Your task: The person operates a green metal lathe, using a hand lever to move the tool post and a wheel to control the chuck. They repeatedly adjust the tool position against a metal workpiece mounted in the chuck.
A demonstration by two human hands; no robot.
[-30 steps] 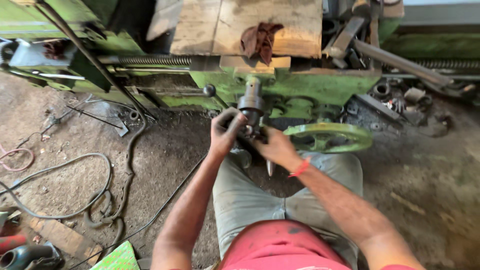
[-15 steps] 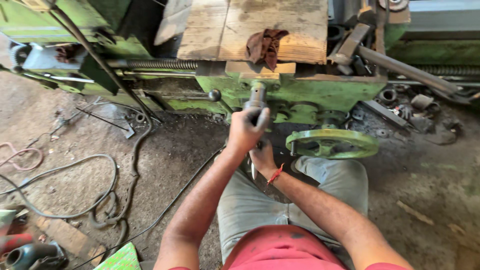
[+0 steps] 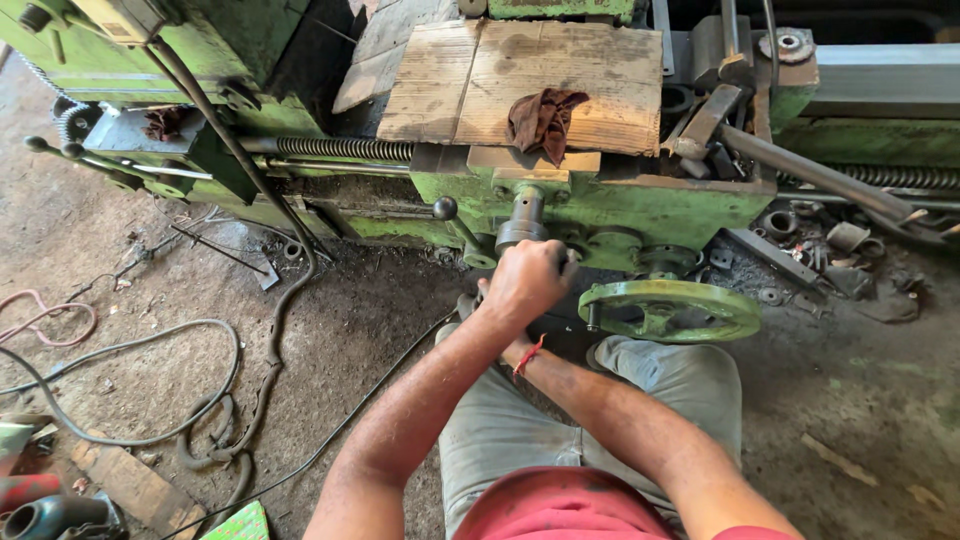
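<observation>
I sit in front of a green lathe point(image 3: 680, 205). A grey metal cylinder point(image 3: 524, 222) sticks out from its front, below a wooden board. My left hand point(image 3: 527, 280) is closed around the lower end of this cylinder. My right hand point(image 3: 512, 348) lies under the left forearm, so only its wrist with a red thread shows. Its fingers are hidden, and I cannot tell whether they hold anything. A green handwheel point(image 3: 670, 310) lies flat just right of both hands, over my knee.
A brown rag point(image 3: 545, 120) lies on the wooden board point(image 3: 450, 80) on top of the machine. A ball-ended lever point(image 3: 445, 208) sticks out left of the cylinder. Cables and a hose point(image 3: 150, 400) snake over the dirt floor at left. Loose metal parts point(image 3: 840, 245) lie at right.
The view has moved closer to the lathe. My left hand has closed over the cylinder's lower end. My right hand, seen earlier holding a thin tool, has slipped under the left forearm.
</observation>
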